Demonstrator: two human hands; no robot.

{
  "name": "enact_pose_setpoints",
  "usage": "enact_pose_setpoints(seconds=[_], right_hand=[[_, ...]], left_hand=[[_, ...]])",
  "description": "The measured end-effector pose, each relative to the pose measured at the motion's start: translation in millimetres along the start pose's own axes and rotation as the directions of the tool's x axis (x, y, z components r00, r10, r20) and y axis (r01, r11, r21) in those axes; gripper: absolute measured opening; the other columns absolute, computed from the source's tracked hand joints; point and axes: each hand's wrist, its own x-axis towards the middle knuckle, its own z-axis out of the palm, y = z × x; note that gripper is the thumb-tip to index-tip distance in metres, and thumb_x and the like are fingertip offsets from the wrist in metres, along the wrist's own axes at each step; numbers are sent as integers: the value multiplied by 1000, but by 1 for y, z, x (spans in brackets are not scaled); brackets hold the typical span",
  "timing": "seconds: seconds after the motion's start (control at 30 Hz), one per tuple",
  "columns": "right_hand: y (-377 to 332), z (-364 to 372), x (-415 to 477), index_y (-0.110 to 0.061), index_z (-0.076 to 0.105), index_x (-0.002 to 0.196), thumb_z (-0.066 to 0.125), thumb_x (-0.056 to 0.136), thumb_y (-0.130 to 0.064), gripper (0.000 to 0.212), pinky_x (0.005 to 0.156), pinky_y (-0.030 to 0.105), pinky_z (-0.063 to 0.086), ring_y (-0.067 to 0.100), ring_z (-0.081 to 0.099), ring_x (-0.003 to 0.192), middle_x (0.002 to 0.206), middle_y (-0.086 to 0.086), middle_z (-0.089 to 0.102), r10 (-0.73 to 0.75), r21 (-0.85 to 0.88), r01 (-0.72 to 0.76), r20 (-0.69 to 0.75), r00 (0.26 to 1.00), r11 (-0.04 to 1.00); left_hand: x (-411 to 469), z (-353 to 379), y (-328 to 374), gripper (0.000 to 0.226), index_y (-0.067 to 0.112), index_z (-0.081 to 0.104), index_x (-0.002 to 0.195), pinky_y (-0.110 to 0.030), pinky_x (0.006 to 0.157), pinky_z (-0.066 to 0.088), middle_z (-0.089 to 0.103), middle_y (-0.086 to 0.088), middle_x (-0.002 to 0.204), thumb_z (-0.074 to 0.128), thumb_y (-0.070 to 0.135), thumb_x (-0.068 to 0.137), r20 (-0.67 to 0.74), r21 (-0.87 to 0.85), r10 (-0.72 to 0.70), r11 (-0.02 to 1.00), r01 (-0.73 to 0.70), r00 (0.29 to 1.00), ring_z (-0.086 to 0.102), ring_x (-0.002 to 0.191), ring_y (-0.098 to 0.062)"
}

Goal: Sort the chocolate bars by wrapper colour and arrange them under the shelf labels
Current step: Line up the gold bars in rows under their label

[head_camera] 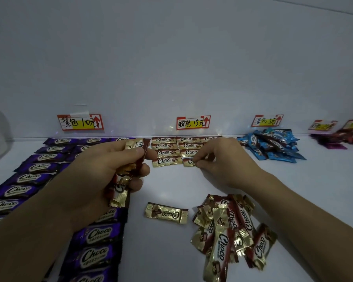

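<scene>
Chocolate bars in gold-and-brown foil wrappers (165,152) are partly rowed: my right hand (226,161) pinches one into place, my left hand (102,169) grips several, and a loose pile (228,226) waits below my right wrist.

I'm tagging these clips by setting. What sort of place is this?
Probably a shop shelf, perhaps a mock one: handwritten price labels taped on the white back wall, with purple bars in rows, gold-brown bars and blue bars grouped beneath them.

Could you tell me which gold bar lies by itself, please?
The gold bar left of the loose pile, its print upside down, touching nothing else.
</scene>
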Motion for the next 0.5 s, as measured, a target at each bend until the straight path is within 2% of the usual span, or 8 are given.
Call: enact_pose_setpoints(seconds=[0.07, 0.17, 0.3, 0.37, 0.4, 0.43, 0.5], right_hand=[[-1, 2, -1, -29, 80, 102, 73, 90, -23, 15, 72, 14, 45, 1, 55, 80, 103, -12, 74, -7, -14, 7, -14, 1000, 1000], [-1, 3, -1, -29, 79, 105, 70, 92, -23, 16, 77, 21, 47, 2, 54, 84, 107, -12, 73, -12, -24, 12, -33, 999, 1000], [-1, 8, 1, -29, 78, 109, 67, 95, -24, 19, 77, 22, 45, 2, 54, 85, 110, -10, 72, -20, -65, 18, -30, 999, 998], [-3, 4, -2, -27, 76, 110, 67, 95, -26, 18, 77, 24, 49, 3, 56, 84, 107, -10, 72, -40, -18, 39, -110, 993, 999], [-7, 0, -4, -26, 76, 110, 66, 96, -27, 17, 76, 26, 51, 4, 59, 84, 103, -10, 72, -55, 104, 73, -162, 985, 992], [-13, -6, -8, -23, 75, 110, 64, 97, -27, 17, 73, 28, 52, 7, 63, 83, 99, -9, 72, -62, 303, 114, -177, 982, 946], [-31, -17, -18, -14, 70, 117, 59, 99, -24, 23, 66, 31, 55, 18, 69, 81, 95, -1, 74, -104, 702, 109, -50, 993, 704]], left_hand=[[-3, 1, -1, 32, 0, 76, 90, -25, 45, 42, 61, -9, 71, 62, 28, 80, -36, -93, -14, 996, 11, 999, 51, 59, -16], [-6, 6, -2, 31, -1, 72, 93, -19, 39, 38, 64, -5, 69, 60, 26, 82, -80, -154, 8, 988, -20, 997, 48, 50, -9], [-6, 8, -1, 28, 4, 68, 94, -20, 37, 35, 61, -7, 71, 60, 29, 84, -85, -89, 52, 994, -59, 995, 43, 46, -9], [-7, 10, -3, 24, 9, 70, 85, -21, 38, 34, 57, -8, 67, 60, 31, 87, -70, -32, 81, 996, -83, 994, 41, 45, -11], [-8, 12, -3, 23, 13, 71, 78, -21, 38, 34, 56, -8, 65, 60, 31, 87, -57, -6, 95, 995, -95, 994, 41, 45, -11], [-7, 13, -3, 22, 17, 71, 73, -21, 39, 34, 56, -9, 65, 61, 32, 85, -44, 15, 110, 994, -110, 993, 41, 44, -11], [-9, 16, -1, 19, 19, 71, 71, -22, 39, 36, 59, -10, 64, 64, 35, 80, -33, 79, 135, 988, -132, 990, 43, 43, -12]])
